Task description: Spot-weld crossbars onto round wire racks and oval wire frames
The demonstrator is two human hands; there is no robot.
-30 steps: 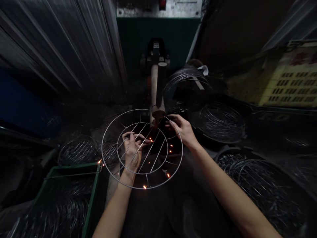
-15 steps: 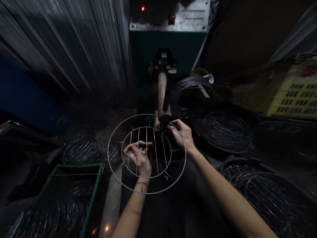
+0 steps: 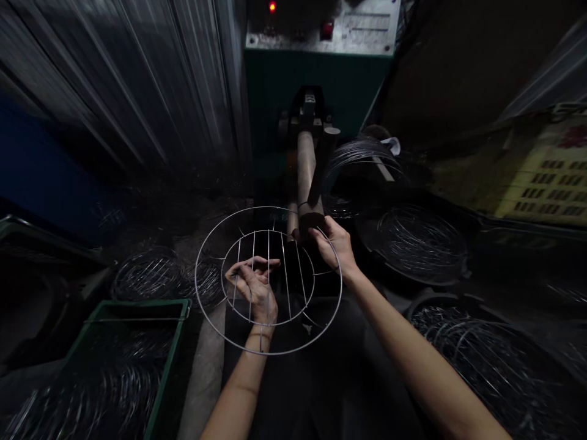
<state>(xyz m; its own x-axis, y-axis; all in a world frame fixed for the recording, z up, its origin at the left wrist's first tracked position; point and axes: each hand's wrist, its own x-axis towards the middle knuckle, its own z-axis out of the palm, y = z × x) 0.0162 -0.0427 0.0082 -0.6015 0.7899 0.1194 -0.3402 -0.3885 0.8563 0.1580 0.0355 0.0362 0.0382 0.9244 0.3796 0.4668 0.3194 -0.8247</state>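
A round wire rack (image 3: pixel 283 256), with a large outer ring, a smaller inner ring, straight bars and short spokes, lies roughly level under the rod-like arms of a machine. My left hand (image 3: pixel 257 290) is beneath it, seen through the bars. Its thumb and some fingers close around the inner ring's left side, one finger pointing right. My right hand (image 3: pixel 337 247) pinches the outer ring's far right part, close to the upper rod's blunt end (image 3: pixel 311 215). The right fingertips are partly hidden there. A lower rod (image 3: pixel 292 223) reaches the rack's back edge.
Behind stands a green machine (image 3: pixel 275 76) with a lit red lamp (image 3: pixel 272 7). A green crate (image 3: pixel 169 366) of wire pieces is at left. Dark basins (image 3: pixel 440 282) of wire parts sit at right, below a yellow crate (image 3: pixel 550 177). A wire coil (image 3: pixel 362 153) hangs beside the rods.
The view has shifted slightly, and the rack and both hands appear a little higher. My right fingers now sit closer around the upper rod's end. Both hands keep their hold.
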